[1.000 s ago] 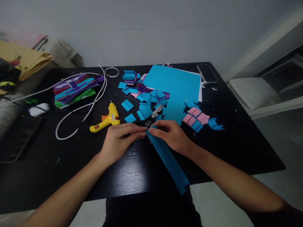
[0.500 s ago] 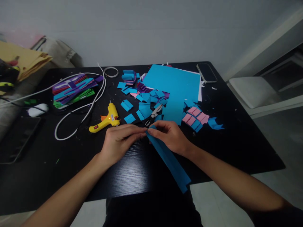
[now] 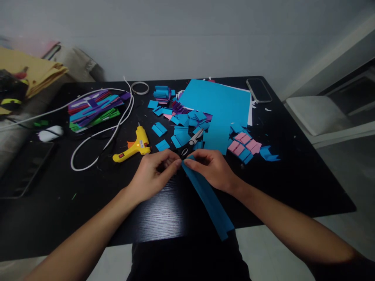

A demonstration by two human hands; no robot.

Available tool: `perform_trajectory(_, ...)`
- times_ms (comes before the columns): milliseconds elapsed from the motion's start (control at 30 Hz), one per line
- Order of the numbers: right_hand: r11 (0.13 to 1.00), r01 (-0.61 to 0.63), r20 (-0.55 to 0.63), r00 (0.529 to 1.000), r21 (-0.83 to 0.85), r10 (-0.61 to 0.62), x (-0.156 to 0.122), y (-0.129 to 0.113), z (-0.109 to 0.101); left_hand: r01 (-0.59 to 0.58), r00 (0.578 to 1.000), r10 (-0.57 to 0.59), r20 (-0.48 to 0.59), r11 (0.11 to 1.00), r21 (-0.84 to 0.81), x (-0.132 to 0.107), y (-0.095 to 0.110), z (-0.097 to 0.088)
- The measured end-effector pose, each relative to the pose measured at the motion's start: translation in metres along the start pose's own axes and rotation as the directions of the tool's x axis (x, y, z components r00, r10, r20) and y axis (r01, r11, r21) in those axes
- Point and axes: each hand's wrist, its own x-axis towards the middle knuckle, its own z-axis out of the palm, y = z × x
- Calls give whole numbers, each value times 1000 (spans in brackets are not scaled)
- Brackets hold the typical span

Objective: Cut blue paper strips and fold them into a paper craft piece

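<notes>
Item in hand: a narrow blue paper strip (image 3: pixel 206 197), lengthwise folded by its look, held at its upper end near the middle of the black table (image 3: pixel 278 195). It slants down toward the person, its lower end reaching the table's front edge in view, where the layers end in a step.

Handling, as judged: the work at the upper end appears to be folding or creasing. Good practice is to bring the long edges flush before pressing, keep the thumb flat so the paper does not buckle, and run the crease evenly away from the held end. The free length should be supported, since a hanging tail could twist the fold.

Fingers: the right hand (image 3: pixel 212 169) is clamped on the strip, thumb on the near face and index finger curled behind. The left hand (image 3: pixel 158 168) has its thumb and index finger bent toward each other at the strip's tip; the light is dim there, and whether they grip the paper or merely touch it cannot be told.

Surroundings: scissors (image 3: pixel 191 143) lie just beyond the fingertips; a yellow glue gun (image 3: pixel 142 139) lies beyond the left hand, nozzle facing the wall (image 3: pixel 190 50).
</notes>
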Motion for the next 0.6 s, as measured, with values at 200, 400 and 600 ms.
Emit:
perform_trajectory(200,990,-134,26,991,51,133,-2,-5,2,-19,1000,20,-15,997,73,-2,1,1)
perform_trajectory(400,949,-283,92,958,142,272,-4,-5,1,23,998,-21,-61,999,41,-1,-1,1)
perform_trajectory(600,956,-270,92,961,112,260,-3,-3,1,89,996,-89,-15,996,-6,-1,0,-1)
